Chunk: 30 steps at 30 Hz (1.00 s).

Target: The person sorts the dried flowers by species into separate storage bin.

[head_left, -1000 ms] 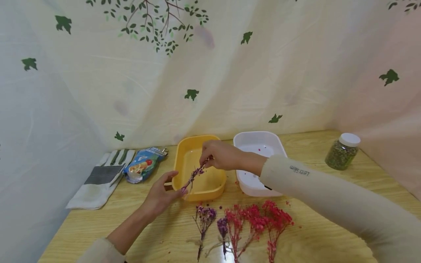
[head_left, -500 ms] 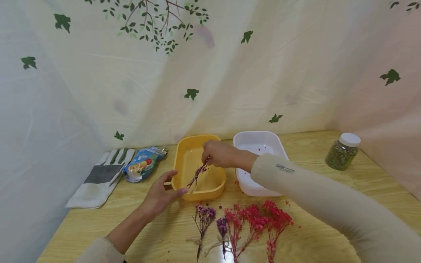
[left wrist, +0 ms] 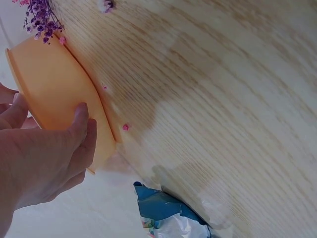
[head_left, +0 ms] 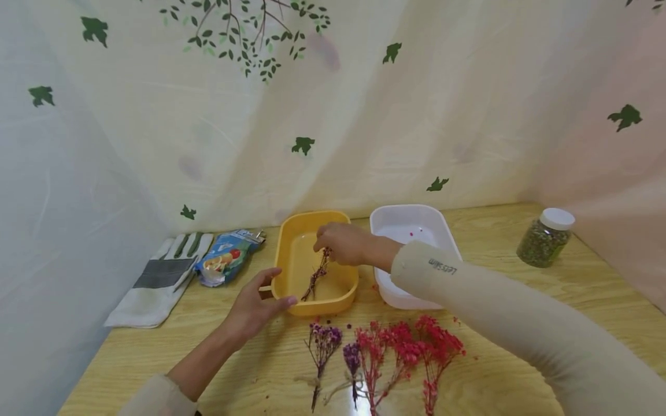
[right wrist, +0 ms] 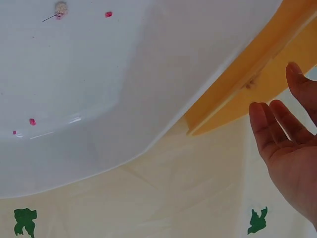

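Observation:
My left hand grips the near left corner of a yellow plastic basin, thumb at the front rim and fingers at the left side. In the left wrist view, its fingers lie against the basin's outer wall. Inside the basin lies a sprig of dried purple flowers, stem end towards me. My right hand is just over the sprig's flower end. The right wrist view shows that hand with thumb and fingers apart and nothing between them; the sprig is mostly hidden there.
A white basin with loose petals stands right of the yellow one. In front lie purple flower bunches and red ones. Gloves and a blue snack bag are left; a lidded jar is far right.
My right hand has lowered the purple sprig into the basin and let go of it. The sprig's end has come away from my left thumb; the left hand stays at the basin's corner.

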Each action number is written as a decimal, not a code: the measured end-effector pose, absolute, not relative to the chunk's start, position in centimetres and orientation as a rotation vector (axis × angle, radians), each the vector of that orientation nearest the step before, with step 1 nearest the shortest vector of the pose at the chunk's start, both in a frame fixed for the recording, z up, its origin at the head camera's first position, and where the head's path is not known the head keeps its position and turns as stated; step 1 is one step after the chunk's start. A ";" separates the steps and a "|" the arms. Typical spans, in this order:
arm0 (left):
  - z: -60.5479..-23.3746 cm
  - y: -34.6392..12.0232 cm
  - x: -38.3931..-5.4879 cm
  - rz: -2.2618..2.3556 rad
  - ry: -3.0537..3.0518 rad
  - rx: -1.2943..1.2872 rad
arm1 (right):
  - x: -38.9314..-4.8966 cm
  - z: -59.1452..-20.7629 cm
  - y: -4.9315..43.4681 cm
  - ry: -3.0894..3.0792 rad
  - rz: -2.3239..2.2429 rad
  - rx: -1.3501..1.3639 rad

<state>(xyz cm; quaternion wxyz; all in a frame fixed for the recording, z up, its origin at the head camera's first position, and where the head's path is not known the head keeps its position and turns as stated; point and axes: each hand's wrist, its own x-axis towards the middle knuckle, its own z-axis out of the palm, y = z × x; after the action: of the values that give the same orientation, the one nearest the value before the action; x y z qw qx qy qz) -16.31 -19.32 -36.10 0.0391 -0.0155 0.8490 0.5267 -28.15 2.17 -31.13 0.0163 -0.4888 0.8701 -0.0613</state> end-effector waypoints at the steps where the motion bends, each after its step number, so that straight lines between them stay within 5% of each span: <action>1: -36.1 -19.3 -16.3 1.617 2.599 -0.046 | -28.1 -31.1 2.2 2.708 -0.198 -1.504; 14: -35.8 -19.4 -16.3 1.601 2.588 -0.033 | -26.4 -29.6 2.5 2.641 -0.434 -1.557; 30: -36.0 -19.4 -16.1 1.662 2.572 0.001 | -18.9 -30.4 6.6 2.477 -0.720 -1.957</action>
<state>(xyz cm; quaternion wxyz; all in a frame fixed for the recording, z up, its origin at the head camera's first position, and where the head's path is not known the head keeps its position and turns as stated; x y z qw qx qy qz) -16.08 -19.44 -36.04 0.0397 0.0004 0.8392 0.5423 -18.88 6.56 -30.43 -0.0482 -0.6036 0.7642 -0.2221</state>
